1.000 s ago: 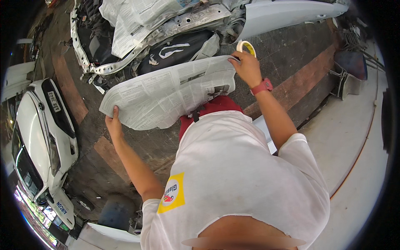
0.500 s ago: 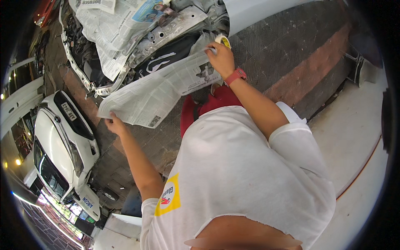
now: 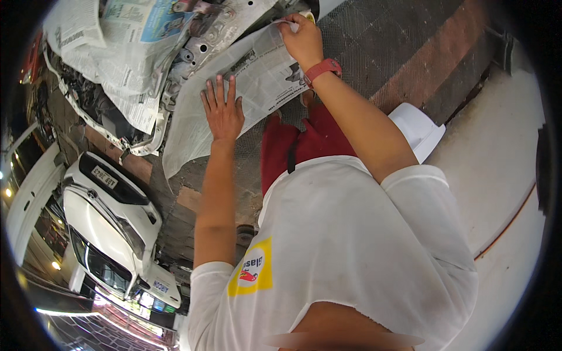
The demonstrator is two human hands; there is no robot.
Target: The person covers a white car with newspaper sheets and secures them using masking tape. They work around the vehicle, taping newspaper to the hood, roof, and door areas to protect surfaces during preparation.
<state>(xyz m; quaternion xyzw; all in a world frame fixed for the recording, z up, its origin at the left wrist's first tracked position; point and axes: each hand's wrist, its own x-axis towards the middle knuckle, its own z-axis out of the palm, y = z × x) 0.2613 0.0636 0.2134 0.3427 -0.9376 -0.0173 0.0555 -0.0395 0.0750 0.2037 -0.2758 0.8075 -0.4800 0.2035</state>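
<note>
A sheet of newspaper hangs along the front of a partly stripped car body. My left hand lies flat against it, fingers spread and pointing up. At the sheet's upper right corner, my right hand is closed in a pinch on the paper's edge. Just behind those fingers, part of a roll of masking tape shows; how it is held is hidden. More newspaper covers the top of the car's front end.
Left of me stands a white car. A white object with a brim-like edge sits by my right side. A large pale panel or surface fills the right. Dark textured flooring has reddish bands.
My left hand has let go of the sheet's lower left corner and moved right and up, flat onto the paper. The sheet now lies closer to the car, covering the dark part behind it.
</note>
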